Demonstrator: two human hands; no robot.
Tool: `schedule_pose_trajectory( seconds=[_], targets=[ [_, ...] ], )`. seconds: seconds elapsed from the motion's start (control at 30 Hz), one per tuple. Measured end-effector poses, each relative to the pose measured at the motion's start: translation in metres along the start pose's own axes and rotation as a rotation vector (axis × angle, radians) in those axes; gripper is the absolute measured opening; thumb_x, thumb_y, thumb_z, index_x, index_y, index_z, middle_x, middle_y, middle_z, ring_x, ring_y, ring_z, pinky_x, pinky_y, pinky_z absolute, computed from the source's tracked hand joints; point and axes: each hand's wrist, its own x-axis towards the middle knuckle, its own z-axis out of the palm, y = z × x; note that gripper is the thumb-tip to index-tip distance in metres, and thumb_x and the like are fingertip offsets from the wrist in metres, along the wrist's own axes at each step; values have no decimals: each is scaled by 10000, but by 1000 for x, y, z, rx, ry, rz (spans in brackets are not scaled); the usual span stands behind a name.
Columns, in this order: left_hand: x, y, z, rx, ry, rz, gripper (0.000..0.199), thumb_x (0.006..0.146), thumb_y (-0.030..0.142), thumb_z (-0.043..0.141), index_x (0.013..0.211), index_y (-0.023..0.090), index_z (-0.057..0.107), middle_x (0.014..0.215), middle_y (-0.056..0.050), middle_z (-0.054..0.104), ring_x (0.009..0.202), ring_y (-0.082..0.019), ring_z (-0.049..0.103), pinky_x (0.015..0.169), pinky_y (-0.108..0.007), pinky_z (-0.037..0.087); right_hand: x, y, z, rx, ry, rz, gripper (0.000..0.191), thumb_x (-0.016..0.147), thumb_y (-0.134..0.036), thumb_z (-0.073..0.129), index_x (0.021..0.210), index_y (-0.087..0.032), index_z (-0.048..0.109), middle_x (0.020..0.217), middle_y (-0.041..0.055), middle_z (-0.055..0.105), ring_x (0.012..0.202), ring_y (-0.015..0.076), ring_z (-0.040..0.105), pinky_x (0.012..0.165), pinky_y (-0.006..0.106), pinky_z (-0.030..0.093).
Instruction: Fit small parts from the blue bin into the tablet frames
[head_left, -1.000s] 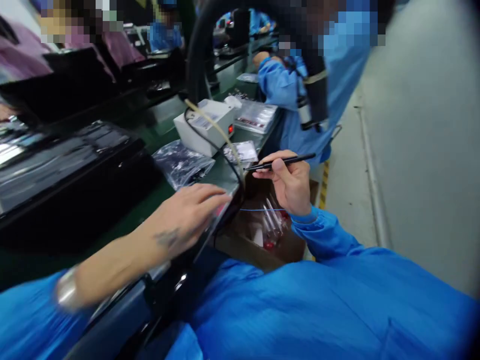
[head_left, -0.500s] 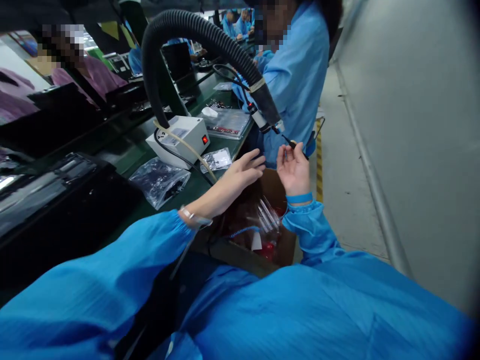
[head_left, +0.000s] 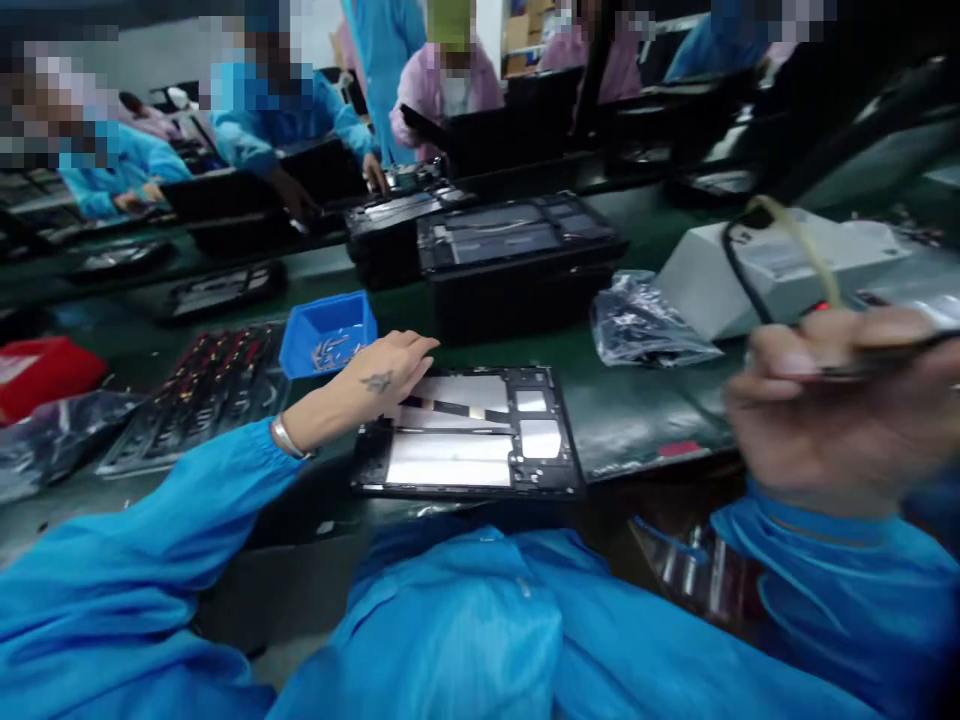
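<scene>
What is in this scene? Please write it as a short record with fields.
Left hand: rests on the open tablet frame, at its upper left corner
Right hand: raised, blurred, holds a thin dark tool
Blue bin: behind the left hand, holds small parts
White box: right, on the green table
</scene>
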Motion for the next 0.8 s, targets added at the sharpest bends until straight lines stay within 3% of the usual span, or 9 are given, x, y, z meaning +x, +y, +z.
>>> schedule_pose_trajectory(
  seconds=[0.07,0.13,0.23,0.4,0.57,0.8],
  targets=[
    [-7,-13,12,-41,-78,0,402,1082,277,327,1352,95,564,1159,-145,633,1046,-287,620,923,-420,525,0,8,65,124,-385,102,267,686,-592,870,742,-341,799,670,25,615,627,152,672,417,230,577],
    [-14,-16,21,-100,-81,14,392,1090,290,328,1341,114,572,1129,-126,611,999,-265,608,895,-387,511,-2,22,114,100,-636,127,198,835,-496,791,853,-299,796,812,10,695,702,147,717,573,283,658],
    [-28,-15,30,-121,-39,-7,388,1086,281,329,1339,113,571,1094,-122,585,934,-262,583,839,-385,497,-7,52,153,-100,-781,164,226,914,-459,716,887,-239,761,814,-13,698,702,125,714,666,292,663],
    [-45,-13,42,-234,53,-48,413,1076,267,297,1381,127,538,1154,-130,602,999,-286,571,840,-413,475,-16,85,157,-445,-794,171,302,916,-525,686,853,-232,728,778,-11,686,697,129,693,665,270,621],
    [-45,-10,48,-289,92,-68,404,1073,245,285,1369,173,550,1170,-100,647,991,-268,584,806,-387,428,-15,85,151,-579,-888,188,249,943,-464,673,877,-232,735,844,4,717,773,151,704,684,273,602],
    [-44,-8,48,-270,143,-40,389,1064,210,304,1334,133,573,1138,-88,666,969,-268,590,772,-384,405,-14,83,152,-634,-930,206,204,956,-418,664,897,-236,732,860,6,711,781,157,710,618,256,585]
  ],
)
